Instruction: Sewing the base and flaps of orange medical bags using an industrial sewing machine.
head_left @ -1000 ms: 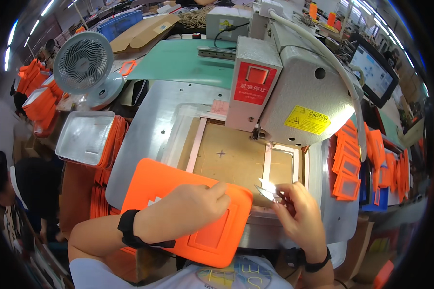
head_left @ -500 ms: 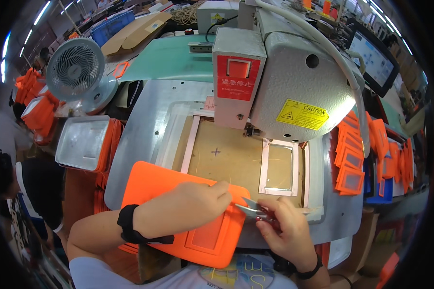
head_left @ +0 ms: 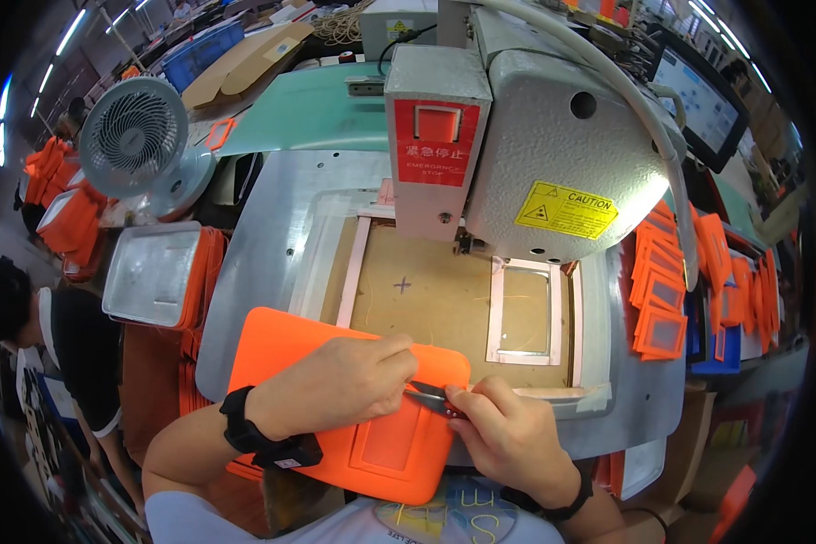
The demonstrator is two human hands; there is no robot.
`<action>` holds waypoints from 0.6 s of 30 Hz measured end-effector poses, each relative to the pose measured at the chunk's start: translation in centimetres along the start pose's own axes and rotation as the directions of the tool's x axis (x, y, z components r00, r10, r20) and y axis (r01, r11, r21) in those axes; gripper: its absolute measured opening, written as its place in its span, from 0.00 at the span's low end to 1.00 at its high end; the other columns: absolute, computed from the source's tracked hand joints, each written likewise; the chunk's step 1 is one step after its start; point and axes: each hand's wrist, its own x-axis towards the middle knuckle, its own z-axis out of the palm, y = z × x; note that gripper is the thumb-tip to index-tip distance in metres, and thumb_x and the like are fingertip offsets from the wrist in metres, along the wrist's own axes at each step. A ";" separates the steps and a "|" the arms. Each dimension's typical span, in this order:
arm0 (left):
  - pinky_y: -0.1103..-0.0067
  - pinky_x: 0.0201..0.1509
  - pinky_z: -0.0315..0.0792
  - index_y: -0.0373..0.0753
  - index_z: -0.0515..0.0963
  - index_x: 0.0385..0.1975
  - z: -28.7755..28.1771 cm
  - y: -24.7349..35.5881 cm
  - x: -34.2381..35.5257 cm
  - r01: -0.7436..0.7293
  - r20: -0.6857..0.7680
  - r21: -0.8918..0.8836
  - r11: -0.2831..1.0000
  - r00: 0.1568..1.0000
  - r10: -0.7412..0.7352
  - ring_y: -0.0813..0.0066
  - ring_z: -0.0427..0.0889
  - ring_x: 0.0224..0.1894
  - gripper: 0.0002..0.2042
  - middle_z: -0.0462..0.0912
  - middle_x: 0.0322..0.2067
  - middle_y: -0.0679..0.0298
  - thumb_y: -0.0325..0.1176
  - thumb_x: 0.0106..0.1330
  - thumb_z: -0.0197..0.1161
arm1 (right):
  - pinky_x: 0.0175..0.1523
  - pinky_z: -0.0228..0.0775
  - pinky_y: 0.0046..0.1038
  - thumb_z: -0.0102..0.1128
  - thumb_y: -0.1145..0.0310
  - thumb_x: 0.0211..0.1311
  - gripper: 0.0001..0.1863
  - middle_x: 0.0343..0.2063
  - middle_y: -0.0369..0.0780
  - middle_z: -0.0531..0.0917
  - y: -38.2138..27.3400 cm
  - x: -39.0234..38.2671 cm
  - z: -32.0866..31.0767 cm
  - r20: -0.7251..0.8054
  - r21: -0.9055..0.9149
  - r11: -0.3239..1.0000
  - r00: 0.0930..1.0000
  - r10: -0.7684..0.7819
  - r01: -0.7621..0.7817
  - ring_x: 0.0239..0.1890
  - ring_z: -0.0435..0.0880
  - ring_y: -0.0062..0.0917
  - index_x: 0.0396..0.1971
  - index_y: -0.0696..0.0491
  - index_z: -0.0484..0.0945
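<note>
An orange rectangular panel (head_left: 276, 344) with rounded corners and a framed window lies tilted at the near edge of the machine table. Over its upper part is my left hand (head_left: 349, 381), fingers pinched together; what they hold, if anything, is too small to make out. My right hand (head_left: 517, 440), at the panel's right side, is closed round a pair of thread snips (head_left: 431, 397). The snips' blades point left and reach right up to my left fingertips.
A grey sewing machine head (head_left: 562, 154) overhangs a work plate with a pink-edged frame (head_left: 494, 317). Trays with orange edges (head_left: 154, 272) are stacked at left, near a fan (head_left: 134, 136). Orange framed pieces (head_left: 659, 331) hang at right. Another person (head_left: 77, 354) is at far left.
My right hand has moved left with the snips, whose spread blades have come together near my left fingers. My left hand has shifted slightly left.
</note>
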 end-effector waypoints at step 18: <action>0.73 0.28 0.68 0.37 0.70 0.27 -0.4 0.2 -0.8 0.039 -0.086 -0.127 0.991 0.995 -0.050 0.64 0.72 0.25 0.05 0.70 0.27 0.61 0.22 0.55 0.60 | 0.24 0.70 0.31 0.67 0.70 0.52 0.12 0.28 0.38 0.77 -0.3 1.4 -0.6 0.106 0.010 0.999 0.993 0.049 -0.050 0.21 0.80 0.32 0.36 0.52 0.75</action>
